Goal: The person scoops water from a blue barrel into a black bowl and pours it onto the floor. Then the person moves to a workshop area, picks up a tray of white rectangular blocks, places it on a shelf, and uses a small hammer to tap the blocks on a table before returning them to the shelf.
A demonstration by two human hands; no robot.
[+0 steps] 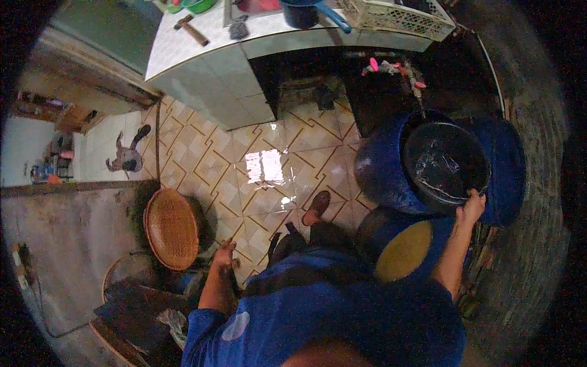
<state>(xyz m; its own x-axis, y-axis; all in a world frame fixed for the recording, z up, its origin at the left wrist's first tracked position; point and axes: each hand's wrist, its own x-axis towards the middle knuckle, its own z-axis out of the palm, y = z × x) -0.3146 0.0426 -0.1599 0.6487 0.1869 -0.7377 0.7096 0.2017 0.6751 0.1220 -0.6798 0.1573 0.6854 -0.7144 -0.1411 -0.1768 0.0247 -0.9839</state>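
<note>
My right hand grips the near rim of a black tub, fingers closed over its edge. The round tub rests tilted on top of a large blue drum; its inside looks wet and shiny, with a pale line near the rim. Beyond it, a tap with pink and red parts hangs over the drum. Low at my left side, my left hand has its fingers curled; whatever may be in it is too small and dim to make out. Closest to that hand is a round woven basket.
Further blue drums stand at right, one with a yellowish round lid. Ahead, a tiled counter holds a hammer, a blue dipper and a cream crate. The patterned tile floor shines with reflected light. A doorway opens at left.
</note>
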